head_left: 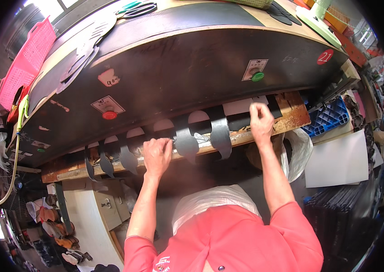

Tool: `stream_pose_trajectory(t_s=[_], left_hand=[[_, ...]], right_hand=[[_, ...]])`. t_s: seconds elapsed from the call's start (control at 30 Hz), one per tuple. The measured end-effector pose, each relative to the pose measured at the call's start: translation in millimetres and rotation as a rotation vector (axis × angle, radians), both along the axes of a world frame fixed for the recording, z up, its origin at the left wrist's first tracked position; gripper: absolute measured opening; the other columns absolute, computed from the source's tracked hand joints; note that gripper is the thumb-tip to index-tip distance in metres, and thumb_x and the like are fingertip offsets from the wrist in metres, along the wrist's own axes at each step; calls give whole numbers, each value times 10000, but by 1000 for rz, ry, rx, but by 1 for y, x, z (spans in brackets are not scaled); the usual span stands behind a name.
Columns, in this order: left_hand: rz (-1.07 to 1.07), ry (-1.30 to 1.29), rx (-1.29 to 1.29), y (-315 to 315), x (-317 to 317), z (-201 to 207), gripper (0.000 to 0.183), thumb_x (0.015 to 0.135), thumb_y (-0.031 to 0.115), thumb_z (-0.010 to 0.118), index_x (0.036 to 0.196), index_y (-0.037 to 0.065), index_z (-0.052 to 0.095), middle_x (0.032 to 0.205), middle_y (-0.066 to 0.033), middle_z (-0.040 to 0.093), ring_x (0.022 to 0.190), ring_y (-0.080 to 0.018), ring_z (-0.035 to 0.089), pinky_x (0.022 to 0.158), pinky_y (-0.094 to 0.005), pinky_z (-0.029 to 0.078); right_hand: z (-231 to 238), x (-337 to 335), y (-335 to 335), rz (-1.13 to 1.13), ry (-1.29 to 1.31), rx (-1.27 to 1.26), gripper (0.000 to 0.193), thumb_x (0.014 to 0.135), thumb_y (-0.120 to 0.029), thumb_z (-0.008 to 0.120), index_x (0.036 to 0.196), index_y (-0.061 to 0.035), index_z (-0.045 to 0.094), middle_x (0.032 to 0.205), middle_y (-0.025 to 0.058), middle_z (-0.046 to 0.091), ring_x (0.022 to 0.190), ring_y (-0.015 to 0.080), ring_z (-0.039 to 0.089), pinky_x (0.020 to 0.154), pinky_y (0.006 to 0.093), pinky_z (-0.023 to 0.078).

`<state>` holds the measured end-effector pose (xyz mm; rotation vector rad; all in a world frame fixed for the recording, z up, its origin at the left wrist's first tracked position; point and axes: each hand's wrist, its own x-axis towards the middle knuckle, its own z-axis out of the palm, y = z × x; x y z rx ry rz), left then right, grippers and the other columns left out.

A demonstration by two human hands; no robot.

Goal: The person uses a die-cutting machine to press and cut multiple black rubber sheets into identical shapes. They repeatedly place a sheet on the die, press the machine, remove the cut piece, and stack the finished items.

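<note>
Several dark, curved, flat pieces hang in a row over the front edge of the wooden bench (287,119), with light pieces behind some of them. My left hand (157,155) is at that edge, fingers curled in, between one dark piece (128,155) and a wider dark piece (186,138). What its fingers hold, if anything, is hidden. My right hand (261,121) is closed farther right, its fingertips curled beside a white flat piece (239,107) lying on black material. Whatever it pinches does not show. Nearest to it among the hanging pieces is a grey-black one (220,136).
A black panel (178,68) with a red button (109,115) and a green button (258,76) rises behind the bench. Above lie scissors (140,10) and a pink basket (26,63). A blue crate (328,119) and a white bag (298,154) are at right.
</note>
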<state>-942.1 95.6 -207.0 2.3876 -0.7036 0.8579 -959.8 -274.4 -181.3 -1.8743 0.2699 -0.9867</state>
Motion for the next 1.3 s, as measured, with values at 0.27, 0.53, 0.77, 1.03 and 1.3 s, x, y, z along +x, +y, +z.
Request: stream_pose_trajectory(t_s=[0.27, 0.53, 0.77, 1.03, 1.3], left_hand=[[-8, 55, 65, -7, 6, 15, 201, 885, 230, 851, 773, 108, 739, 754, -25, 688, 767, -254, 621, 756, -416, 434], [-12, 155, 197, -13, 9, 24, 258, 901, 294, 831, 762, 89, 759, 791, -55, 625, 845, -282, 590, 795, -441, 415], [33, 116, 129, -20, 8, 12, 323, 890, 298, 839, 708, 84, 679, 767, -68, 570, 820, -292, 563, 772, -448, 399], [28, 106, 156, -9, -17, -11, 313, 862, 226, 851, 719, 101, 602, 779, -81, 537, 802, -326, 543, 749, -463, 396], [45, 207, 142, -3, -80, -17, 263, 822, 148, 859, 701, 77, 637, 767, -88, 556, 802, -329, 552, 749, -463, 396]], right_hand=[[-54, -15, 9, 4, 36, -492, 69, 917, -112, 738, 863, -91, 701, 787, 61, 660, 704, 300, 648, 688, 428, 476], [-43, -12, 0, 47, 28, -497, 54, 927, -104, 739, 896, -78, 703, 843, 76, 681, 764, 313, 662, 725, 432, 486], [-34, -17, -3, 231, 170, -236, 70, 959, -75, 704, 997, -19, 721, 928, 122, 702, 866, 330, 689, 793, 438, 528], [-21, 40, 1, 442, 147, -640, 399, 1009, -20, 595, 1404, 26, 628, 1419, 239, 624, 1353, 425, 572, 1158, 463, 481], [-37, 121, -23, 522, 566, -912, 573, 1034, -358, 538, 1557, -122, 534, 1644, 200, 423, 1577, 413, 280, 1315, 567, 187]])
